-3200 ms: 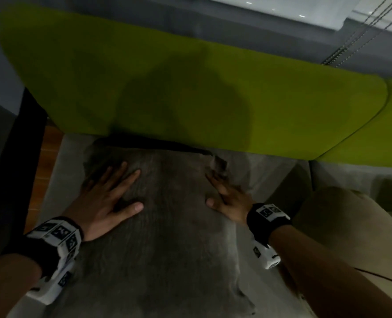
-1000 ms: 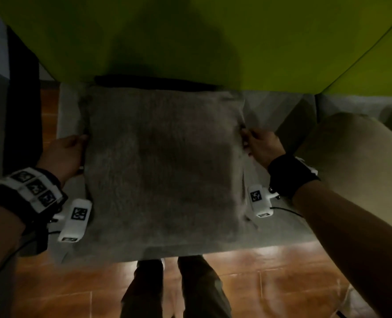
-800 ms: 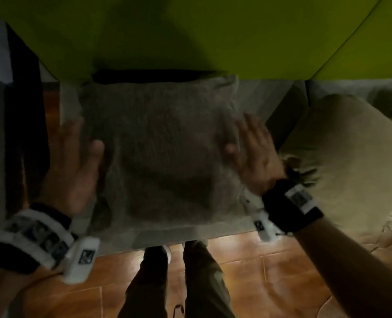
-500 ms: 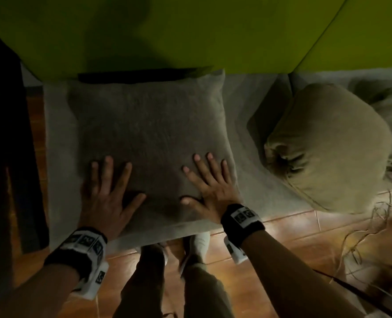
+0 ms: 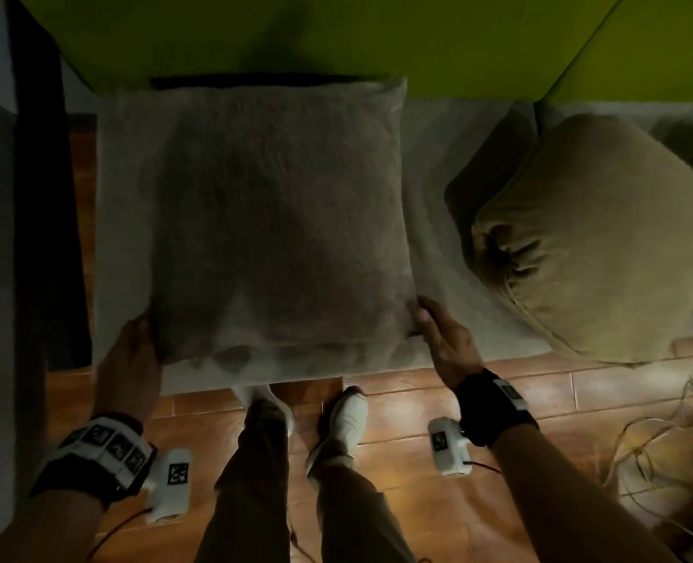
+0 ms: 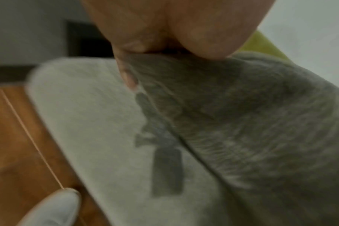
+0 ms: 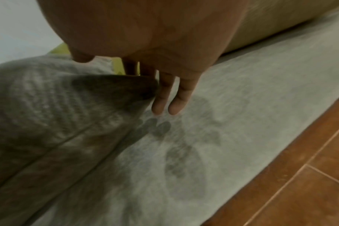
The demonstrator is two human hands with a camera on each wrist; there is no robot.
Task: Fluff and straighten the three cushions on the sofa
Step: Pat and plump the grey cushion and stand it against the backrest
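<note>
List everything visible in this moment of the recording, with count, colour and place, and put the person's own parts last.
grey cushion: 1, grey-brown ribbed fabric, flat on the seat, far edge at the backrest
tan cushion: 1, tan, bunched, on the seat to the right, apart from the grey one
sofa seat: 1, pale grey, under both cushions
sofa backrest: yellow-green, along the top
floor: reddish-brown tiles, in front of the sofa
cords: loose pale tangle on the floor, right
left hand: 1, grips the grey cushion's near left corner
right hand: 1, at the near right corner, fingers straight beside the edge
wrist bands with cameras: 2, black and white
legs and shoes: 2, dark trousers, white shoes
</note>
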